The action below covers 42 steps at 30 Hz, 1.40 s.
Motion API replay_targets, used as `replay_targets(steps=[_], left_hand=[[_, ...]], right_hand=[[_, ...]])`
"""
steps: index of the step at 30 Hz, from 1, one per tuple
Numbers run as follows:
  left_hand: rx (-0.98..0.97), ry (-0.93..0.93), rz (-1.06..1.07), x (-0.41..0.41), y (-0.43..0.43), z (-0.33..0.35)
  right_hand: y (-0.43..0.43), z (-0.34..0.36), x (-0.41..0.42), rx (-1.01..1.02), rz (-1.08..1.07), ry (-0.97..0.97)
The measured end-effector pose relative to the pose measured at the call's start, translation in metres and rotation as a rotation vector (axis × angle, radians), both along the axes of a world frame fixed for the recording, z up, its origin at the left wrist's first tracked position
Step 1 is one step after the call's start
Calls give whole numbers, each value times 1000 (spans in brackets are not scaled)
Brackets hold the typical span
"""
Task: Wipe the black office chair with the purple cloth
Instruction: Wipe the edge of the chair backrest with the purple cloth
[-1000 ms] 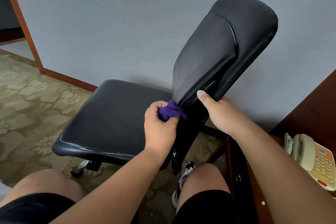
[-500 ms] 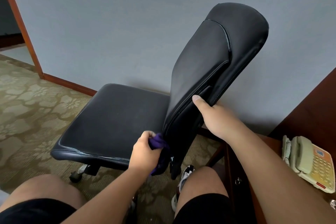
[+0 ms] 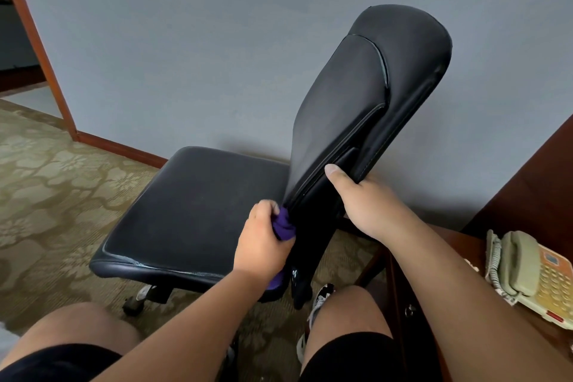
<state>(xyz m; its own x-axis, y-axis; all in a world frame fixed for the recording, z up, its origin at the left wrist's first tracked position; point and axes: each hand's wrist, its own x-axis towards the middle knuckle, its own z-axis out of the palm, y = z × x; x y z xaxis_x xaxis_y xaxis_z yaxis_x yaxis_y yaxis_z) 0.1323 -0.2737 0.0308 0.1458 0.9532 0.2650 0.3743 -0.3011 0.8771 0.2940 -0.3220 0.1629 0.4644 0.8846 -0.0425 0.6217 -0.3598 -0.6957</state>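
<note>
The left hand [image 3: 263, 240] clenches the bunched purple cloth [image 3: 283, 226] against the lower edge of the chair [image 3: 198, 208] back. The right hand [image 3: 369, 205] grips that edge just above, thumb on top. The chair back leans up and to the right, seat pointing left

The left hand [image 3: 260, 242] hides most of the purple cloth [image 3: 283, 225].

A beige corded telephone [image 3: 527, 276] is seen on the dark wooden bench [image 3: 462, 242] at the right. Behind, a grey-blue wall [image 3: 186, 40] is edged below by a reddish skirting board [image 3: 121, 146]. The floor is covered by a flower-patterned olive carpet [image 3: 46, 180].
</note>
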Motion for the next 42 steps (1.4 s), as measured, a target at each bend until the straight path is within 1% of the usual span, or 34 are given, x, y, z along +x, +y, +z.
replay_targets(steps=[3,5,8,10,13,16,19,21,23,25,30,36,39,42], left_hand=[[-201,51,45,5,-1,-28],[-322,48,63,11,-1,-35],[-395,-21,82,13,-1,-39],[-360,-98,91,11,-1,-32],[-231,-204,100,6,0,-4],[-65,-249,14,5,2,39],[125,-206,-83,14,5,87],[266,-125,-133,20,7,111],[371,-37,-170,21,9,118],[373,-18,-182,18,11,108],[239,-4,-84,13,8,58],[-17,127,-23,-1,4,12],[-21,70,-3,-1,5,20],[64,-23,-22,6,8,49]], right_hand=[[0,0,0,0,9,5],[0,0,1,-2,7,3],[0,-1,1,-2,6,6],[1,-1,1,6,2,15],[4,-1,2,6,3,6],[5,-1,2,7,-1,-13],[5,-1,3,22,-5,-14],[6,-1,4,8,40,-37],[8,-1,6,0,54,-31],[7,0,5,7,10,-3],[3,1,3,4,-14,-7],[1,3,1,-19,6,16],[0,2,1,-9,4,18],[2,2,1,-9,-8,-2]])
